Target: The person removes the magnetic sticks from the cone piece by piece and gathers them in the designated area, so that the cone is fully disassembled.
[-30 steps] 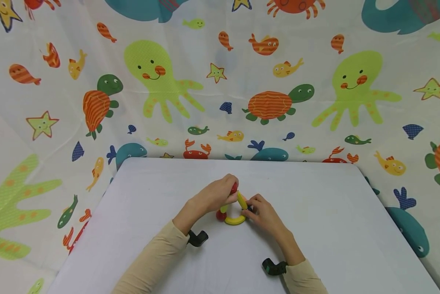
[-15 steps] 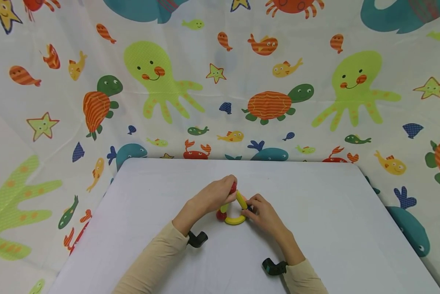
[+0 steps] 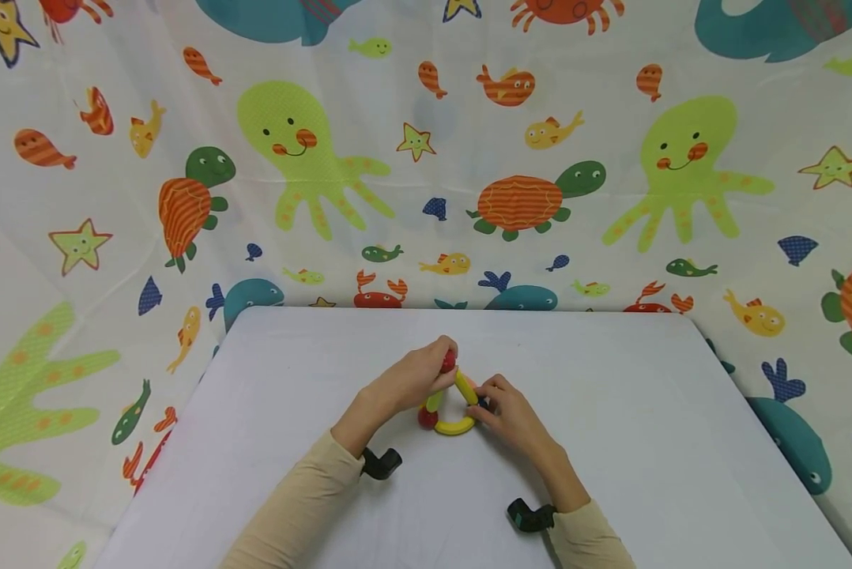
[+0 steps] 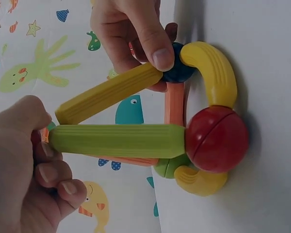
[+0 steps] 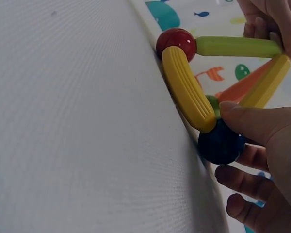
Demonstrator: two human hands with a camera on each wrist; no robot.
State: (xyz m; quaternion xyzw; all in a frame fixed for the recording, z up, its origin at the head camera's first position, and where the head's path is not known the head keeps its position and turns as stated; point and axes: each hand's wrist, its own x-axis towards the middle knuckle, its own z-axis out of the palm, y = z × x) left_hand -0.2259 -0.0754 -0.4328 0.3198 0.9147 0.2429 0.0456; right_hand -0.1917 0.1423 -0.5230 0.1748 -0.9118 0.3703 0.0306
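A small pyramid of magnetic rods and balls stands on the table. At its peak my left hand (image 3: pixel 408 381) grips a red ball (image 3: pixel 448 362), mostly hidden by the fingers in the left wrist view. A green rod (image 4: pixel 121 141) runs from there to a red ball (image 4: pixel 217 139) at the base. My right hand (image 3: pixel 517 417) pinches the blue ball (image 5: pixel 220 144) at another base corner, where a straight yellow rod (image 4: pixel 109 92) comes down. A curved yellow rod (image 5: pixel 186 90) links the blue and lower red balls. Behind are orange rods (image 4: pixel 174 104) and a green ball (image 4: pixel 172 166).
The white table (image 3: pixel 291 348) lies under the pyramid, its far edge against a hanging cloth (image 3: pixel 397 182) printed with sea animals. Black wrist cameras (image 3: pixel 382 464) sit on both forearms, near the tabletop.
My left hand and the top red ball have shifted very slightly left, and the yellow rod's upper end leans with them. The right hand stays in place.
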